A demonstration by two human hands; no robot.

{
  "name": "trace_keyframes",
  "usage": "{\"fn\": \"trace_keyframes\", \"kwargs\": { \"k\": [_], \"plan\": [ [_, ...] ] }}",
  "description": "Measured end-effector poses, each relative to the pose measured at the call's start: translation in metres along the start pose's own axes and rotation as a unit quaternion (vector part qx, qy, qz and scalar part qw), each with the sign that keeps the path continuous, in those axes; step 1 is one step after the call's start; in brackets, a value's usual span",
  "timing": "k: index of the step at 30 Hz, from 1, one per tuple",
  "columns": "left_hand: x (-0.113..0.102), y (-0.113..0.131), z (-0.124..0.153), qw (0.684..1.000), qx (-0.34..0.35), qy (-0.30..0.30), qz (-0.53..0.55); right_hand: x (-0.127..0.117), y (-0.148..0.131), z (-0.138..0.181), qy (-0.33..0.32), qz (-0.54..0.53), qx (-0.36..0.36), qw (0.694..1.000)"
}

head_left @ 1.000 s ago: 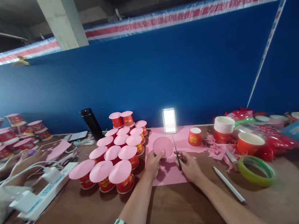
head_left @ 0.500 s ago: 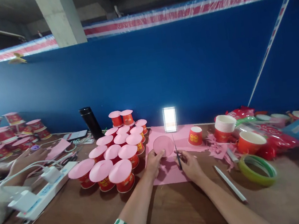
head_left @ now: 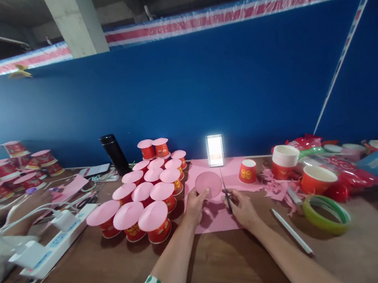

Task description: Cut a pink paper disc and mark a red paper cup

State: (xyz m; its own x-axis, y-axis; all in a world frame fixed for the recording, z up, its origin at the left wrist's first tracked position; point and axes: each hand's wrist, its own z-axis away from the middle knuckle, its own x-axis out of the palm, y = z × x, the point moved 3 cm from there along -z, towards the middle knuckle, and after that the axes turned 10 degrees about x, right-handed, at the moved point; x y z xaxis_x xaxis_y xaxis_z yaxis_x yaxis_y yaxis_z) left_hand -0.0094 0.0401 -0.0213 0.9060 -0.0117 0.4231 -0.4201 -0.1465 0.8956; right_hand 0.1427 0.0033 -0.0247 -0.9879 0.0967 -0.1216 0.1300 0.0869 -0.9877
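Observation:
Between thumb and fingers, my left hand (head_left: 197, 204) grips a round pink paper disc (head_left: 208, 184) by its lower left edge. My right hand (head_left: 240, 206) is closed on a pair of scissors (head_left: 227, 196), whose thin blades point up and away beside the disc's right edge. Whether the blades touch the paper I cannot tell. Beneath both hands lie pink paper sheets (head_left: 217, 223). A single red paper cup (head_left: 248, 172) stands just beyond my right hand. To the left of my left hand, several red cups (head_left: 157, 229) stand upside down with pink discs on top.
At right are stacked cups (head_left: 285, 161), pink scraps (head_left: 278, 187), a tape roll (head_left: 326, 215) and a white pen (head_left: 292, 232). A power strip (head_left: 59, 242) and a black flask (head_left: 114, 155) stand left. Another person's hand (head_left: 27, 209) works at far left beside more cups (head_left: 3, 171).
The disc and scissors have barely shifted, with the whole view nudged slightly. At far left the other person's hand has moved a little left and down.

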Motion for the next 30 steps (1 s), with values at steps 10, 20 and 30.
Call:
{"fn": "trace_keyframes", "kwargs": {
  "k": [10,20,30],
  "plan": [
    [0.001,0.0016,0.0006,1.0,-0.014,0.002,0.007,-0.0041,-0.0031,-0.0002,0.02,-0.002,0.017,1.0],
    [0.0032,0.0028,-0.0002,1.0,-0.005,-0.003,0.028,-0.0039,-0.0043,0.0014,0.019,-0.001,0.017,1.0],
    [0.0028,0.0054,0.001,1.0,-0.024,-0.001,0.019,-0.0044,-0.0002,0.001,0.019,0.008,0.019,1.0]
  ]
}}
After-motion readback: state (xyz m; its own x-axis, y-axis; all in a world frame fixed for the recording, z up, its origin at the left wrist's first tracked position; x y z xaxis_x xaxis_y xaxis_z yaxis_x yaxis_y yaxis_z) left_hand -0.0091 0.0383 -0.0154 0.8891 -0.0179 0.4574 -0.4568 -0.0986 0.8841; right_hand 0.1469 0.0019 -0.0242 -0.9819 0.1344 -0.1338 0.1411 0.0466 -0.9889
